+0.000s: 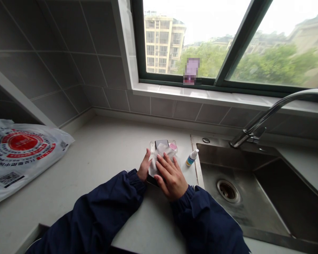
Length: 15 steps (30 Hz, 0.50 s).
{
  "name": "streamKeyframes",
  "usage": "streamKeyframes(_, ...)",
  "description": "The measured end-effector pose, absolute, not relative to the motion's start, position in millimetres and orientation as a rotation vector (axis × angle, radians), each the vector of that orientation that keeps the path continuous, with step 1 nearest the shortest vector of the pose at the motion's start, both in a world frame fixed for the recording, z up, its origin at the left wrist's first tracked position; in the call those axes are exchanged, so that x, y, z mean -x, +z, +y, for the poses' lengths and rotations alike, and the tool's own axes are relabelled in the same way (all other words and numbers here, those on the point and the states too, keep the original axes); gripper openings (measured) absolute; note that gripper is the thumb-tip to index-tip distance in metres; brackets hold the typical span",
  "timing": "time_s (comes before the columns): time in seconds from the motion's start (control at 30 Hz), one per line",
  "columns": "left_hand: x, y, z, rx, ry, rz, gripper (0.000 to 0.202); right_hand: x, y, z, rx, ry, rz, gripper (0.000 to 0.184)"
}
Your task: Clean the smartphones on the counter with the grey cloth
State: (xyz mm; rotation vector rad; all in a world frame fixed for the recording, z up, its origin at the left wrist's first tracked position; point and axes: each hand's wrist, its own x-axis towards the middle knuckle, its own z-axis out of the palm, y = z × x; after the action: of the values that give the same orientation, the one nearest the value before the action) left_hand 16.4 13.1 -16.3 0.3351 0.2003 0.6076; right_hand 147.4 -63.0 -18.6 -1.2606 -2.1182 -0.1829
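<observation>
- Watching my feed, I see the right hand (171, 176) spread flat, fingers pressing a white cloth (159, 162) down on a dark phone (161, 143).
- The left hand (144, 165) stands at the phone's near left side; its fingers are hidden, so I cannot tell whether it pinches.
- The phone sits near the front edge of the counter (108, 155), close to the sink side.
- A clear case (153, 146) shows past the cloth; I can't tell if the phone sits in it.
- Just right stands a small bottle (192, 157); a careless right wrist could tip it into the sink (228, 208).
- A slip on the cloth could shoot the phone off the edge.
- A bag (21, 151) is cut off at the left edge.
</observation>
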Motion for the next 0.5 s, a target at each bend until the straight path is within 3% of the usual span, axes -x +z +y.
streamKeyframes(0.5,-13.8,-8.0,11.7,-0.299,0.578,0.333,0.091,-142.3,-9.7,-67.2,1.075,-0.082,-2.166,0.039)
